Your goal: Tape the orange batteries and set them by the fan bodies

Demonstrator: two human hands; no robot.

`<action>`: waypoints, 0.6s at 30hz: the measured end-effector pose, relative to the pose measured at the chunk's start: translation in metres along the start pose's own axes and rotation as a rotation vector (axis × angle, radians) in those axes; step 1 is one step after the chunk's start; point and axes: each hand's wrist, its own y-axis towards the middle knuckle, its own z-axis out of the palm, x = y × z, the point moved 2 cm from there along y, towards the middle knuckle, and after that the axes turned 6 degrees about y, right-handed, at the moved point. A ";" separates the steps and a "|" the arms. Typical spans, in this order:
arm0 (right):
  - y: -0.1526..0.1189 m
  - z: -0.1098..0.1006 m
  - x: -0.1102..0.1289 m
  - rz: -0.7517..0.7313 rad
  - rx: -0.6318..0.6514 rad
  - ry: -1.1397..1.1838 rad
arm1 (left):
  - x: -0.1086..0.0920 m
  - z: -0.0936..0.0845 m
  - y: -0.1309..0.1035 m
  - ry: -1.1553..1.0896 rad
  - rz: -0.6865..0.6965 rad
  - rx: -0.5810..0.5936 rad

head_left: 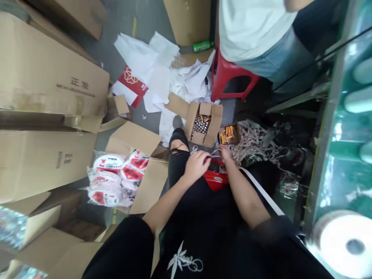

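While right hand (225, 154) pinches thin pale strip (214, 152), center frame, left hand (197, 166) curls just beside, grip blurred, can't tell; above, open cardboard box (214, 126), orange cylindrical batteries (227, 134); center right, crinkled ribbons (250, 140).

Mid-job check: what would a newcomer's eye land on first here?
Probably the bright red stool at upper centre-right, under a seated person. Next, the big white roll in the lower right corner. Then the open carton near the middle, just beyond the left hand and right hand.
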 end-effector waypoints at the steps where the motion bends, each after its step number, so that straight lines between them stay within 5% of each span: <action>1: -0.016 0.007 -0.008 0.020 0.028 0.007 | 0.017 -0.016 -0.027 0.052 -0.030 -0.056; 3: -0.048 0.022 -0.021 0.033 0.095 0.018 | 0.048 -0.036 -0.071 0.193 -0.090 -0.179; 6: -0.094 0.044 -0.038 0.011 0.225 0.010 | 0.073 -0.037 -0.102 0.295 -0.099 -0.261; 13: -0.157 0.054 -0.067 -0.039 0.466 -0.119 | 0.064 -0.010 -0.108 0.309 -0.035 -0.253; 18: -0.151 0.034 -0.072 -0.013 0.488 -0.137 | 0.056 0.001 -0.171 0.265 0.051 -0.142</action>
